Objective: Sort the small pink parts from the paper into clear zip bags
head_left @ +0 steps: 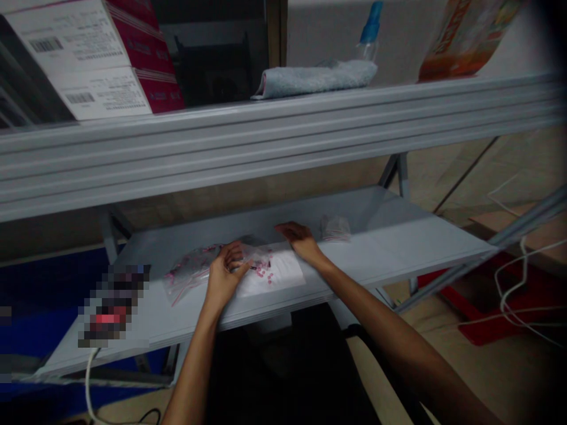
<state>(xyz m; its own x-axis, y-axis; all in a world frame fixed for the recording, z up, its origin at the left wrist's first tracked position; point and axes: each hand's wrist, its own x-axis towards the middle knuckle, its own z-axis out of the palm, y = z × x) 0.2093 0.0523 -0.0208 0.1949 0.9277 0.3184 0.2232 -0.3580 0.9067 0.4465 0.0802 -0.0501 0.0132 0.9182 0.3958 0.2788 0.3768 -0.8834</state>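
A clear plastic bag (190, 274) with pink edging and pink bits inside lies on a pale grey metal shelf (381, 248). My left hand (228, 274) has its fingers curled over the bag's right end, gathering the plastic. A white printed sheet (279, 277) lies partly under that end, and small pink pieces (266, 274) show near its left side. My right hand (299, 239) rests palm down with fingers apart at the sheet's far edge, holding nothing. A small, crumpled clear bag (335, 228) lies just to its right.
A grey metal shelf beam (266, 141) runs across above my hands. On the upper shelf are printed cartons (88, 59), a folded towel (314, 78) and a blue-capped bottle (370, 32). A blurred object (110, 307) sits at the lower shelf's left end. Red shapes and white cables lie on the floor to the right.
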